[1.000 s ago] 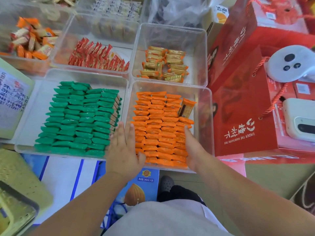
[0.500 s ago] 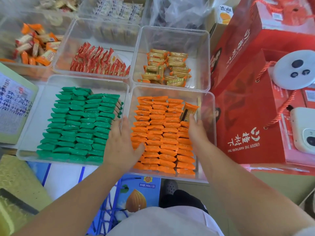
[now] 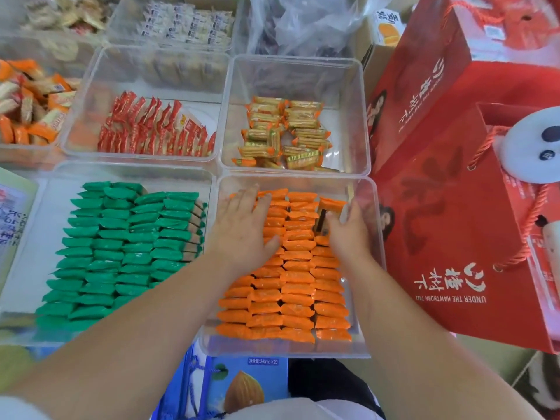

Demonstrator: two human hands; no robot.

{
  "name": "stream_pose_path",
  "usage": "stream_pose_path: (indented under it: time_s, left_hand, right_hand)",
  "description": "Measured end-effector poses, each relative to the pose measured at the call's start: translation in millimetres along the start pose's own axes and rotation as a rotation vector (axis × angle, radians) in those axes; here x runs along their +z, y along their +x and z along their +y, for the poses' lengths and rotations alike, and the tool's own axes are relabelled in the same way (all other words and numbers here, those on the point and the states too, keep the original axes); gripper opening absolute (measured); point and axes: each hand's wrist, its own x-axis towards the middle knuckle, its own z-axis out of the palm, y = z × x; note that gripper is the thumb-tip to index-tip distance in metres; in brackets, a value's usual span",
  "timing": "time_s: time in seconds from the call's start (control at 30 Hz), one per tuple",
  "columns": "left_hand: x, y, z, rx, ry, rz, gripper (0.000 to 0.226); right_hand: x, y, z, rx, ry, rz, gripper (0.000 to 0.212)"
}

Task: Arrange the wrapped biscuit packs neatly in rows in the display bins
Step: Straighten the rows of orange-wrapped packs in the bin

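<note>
Inside the bin (image 3: 285, 348), our left hand (image 3: 242, 234) lay flat on the orange packs (image 3: 297, 286). Our right hand (image 3: 350, 237) was at the stray pack (image 3: 331, 206), grip unclear. We judged it light and slick, best pinched at its sealed ends.

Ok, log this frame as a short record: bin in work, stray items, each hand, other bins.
bin in work: near-right clear bin, orange packs in rows
stray pack: one orange pack turned crosswise, far right of that bin
left hand: flat on the orange packs, fingers straight
right hand: at the stray pack, grip unclear
other bins: green packs in rows; gold packs loose
</note>
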Motion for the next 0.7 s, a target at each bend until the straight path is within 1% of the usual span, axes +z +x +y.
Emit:
stream_pose_path:
  time_s: [0.13,0.2,0.27,0.37,0.4,0.47,0.53,0.6,0.7]
  left_hand:
    - [4,20,3,-0.002,-0.007,-0.047,0.088]
    - [8,24,2,-0.021,-0.028,-0.063,0.089]
    - [11,26,2,-0.033,-0.036,-0.078,0.087]
    - [13,27,2,-0.019,-0.009,-0.064,0.082]
    - [13,27,3,-0.008,0.003,-0.043,0.081]
    - [13,27,8,0.037,0.016,0.002,0.078]
    - [15,27,17,0.099,-0.002,0.015,0.077]
    - [18,28,28,0.136,-0.026,-0.013,0.078]
    - [25,29,37,0.149,-0.055,-0.078,0.081]
  right_hand:
    - [3,11,-2,0.007,-0.018,-0.071,0.076]
    - [4,13,-1,0.039,0.004,-0.054,0.070]
    - [5,15,-2,0.039,-0.027,-0.029,0.056]
    - [7,17,-8,0.019,-0.034,-0.052,0.024]
    - [7,19,-10,0.013,-0.048,-0.050,0.016]
    - [6,20,-10,-0.023,-0.161,-0.041,0.020]
    - [2,19,-8,-0.043,-0.279,-0.063,0.017]
    - [-2,14,-5,-0.052,-0.316,-0.116,0.015]
    - [-5,5,1,-0.073,-0.331,-0.155,0.021]
